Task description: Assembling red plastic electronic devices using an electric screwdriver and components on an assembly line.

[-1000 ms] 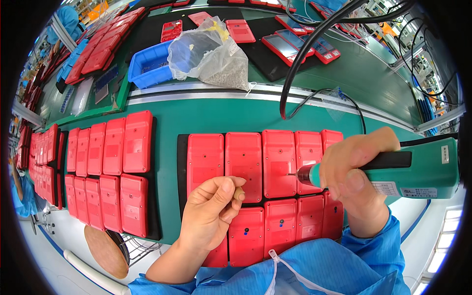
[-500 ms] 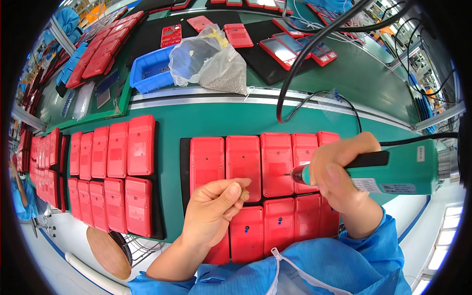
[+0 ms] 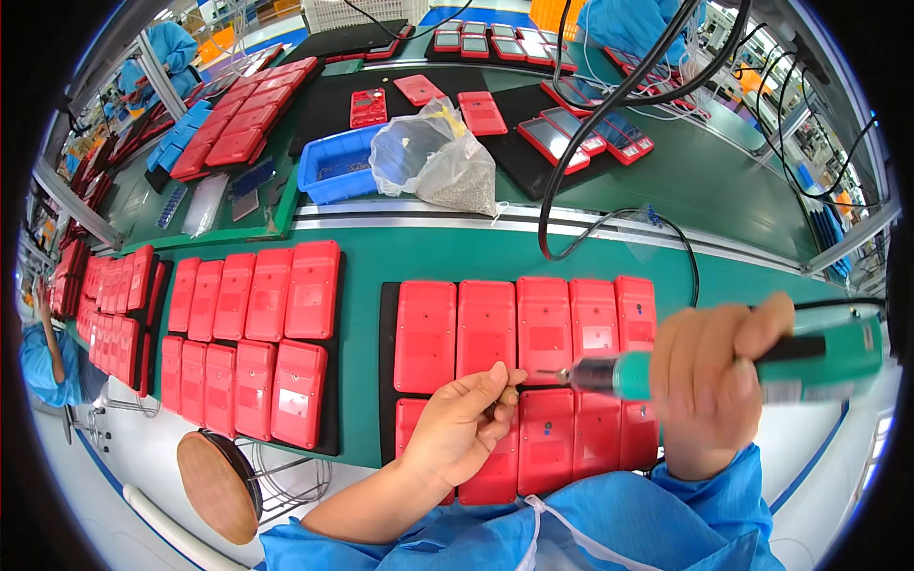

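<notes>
My right hand (image 3: 709,385) is wrapped round a green and black electric screwdriver (image 3: 828,366), held nearly level and smeared by motion. Its thin bit points left and ends just beside the fingertips of my left hand (image 3: 462,423). Those left fingers are pinched together, and whatever they hold is too small to make out. Both hands are above a block of red plastic device housings (image 3: 426,328), which lie face down in two rows on a black mat (image 3: 389,333). Small screw holes show on their backs. My hands and the screwdriver cover part of the near row.
More red housings (image 3: 312,290) lie in rows on the left. Beyond a metal rail stand a blue bin (image 3: 324,181) of small parts and a clear bag (image 3: 462,176) of tiny pieces. Black cables (image 3: 545,209) hang at the right. A round stool (image 3: 217,485) stands below the table.
The screwdriver has come left off the far-row housing, its bit now close to my left fingertips. My left fingers stay pinched. The whole view has shifted slightly.
</notes>
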`<state>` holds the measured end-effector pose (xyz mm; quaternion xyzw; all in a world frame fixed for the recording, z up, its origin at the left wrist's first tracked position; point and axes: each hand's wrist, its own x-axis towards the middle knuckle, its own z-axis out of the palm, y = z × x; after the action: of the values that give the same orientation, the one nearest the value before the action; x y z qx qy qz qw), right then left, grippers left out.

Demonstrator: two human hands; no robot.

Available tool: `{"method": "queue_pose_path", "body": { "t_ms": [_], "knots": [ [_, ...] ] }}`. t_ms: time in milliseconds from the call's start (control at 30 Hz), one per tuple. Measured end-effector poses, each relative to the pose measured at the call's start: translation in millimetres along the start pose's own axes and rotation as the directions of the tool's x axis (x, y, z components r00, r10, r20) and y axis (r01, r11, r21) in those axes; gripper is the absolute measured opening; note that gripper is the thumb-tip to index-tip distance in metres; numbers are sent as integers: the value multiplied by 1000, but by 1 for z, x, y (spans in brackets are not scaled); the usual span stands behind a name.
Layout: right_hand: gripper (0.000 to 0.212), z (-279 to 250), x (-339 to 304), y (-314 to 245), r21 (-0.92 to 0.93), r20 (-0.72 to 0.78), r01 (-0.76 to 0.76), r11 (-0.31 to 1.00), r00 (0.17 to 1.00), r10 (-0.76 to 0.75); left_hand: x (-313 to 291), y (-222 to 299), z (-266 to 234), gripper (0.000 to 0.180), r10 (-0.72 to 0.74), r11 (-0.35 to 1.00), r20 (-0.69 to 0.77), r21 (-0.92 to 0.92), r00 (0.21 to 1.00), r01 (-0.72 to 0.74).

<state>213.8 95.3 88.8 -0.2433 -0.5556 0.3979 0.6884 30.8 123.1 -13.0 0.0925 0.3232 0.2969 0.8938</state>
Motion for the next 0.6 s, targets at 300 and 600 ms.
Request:
{"method": "queue_pose_path", "body": {
  "t_ms": [300,600],
  "knots": [
    [25,12,-2,4,84,114,132,988,983,-141,-5,-1,0,27,-67,992,73,-98,995,74],
    [24,19,0,6,125,201,150,981,964,-173,-10,-1,1,28,-71,992,89,-95,993,80]
  ]
}}
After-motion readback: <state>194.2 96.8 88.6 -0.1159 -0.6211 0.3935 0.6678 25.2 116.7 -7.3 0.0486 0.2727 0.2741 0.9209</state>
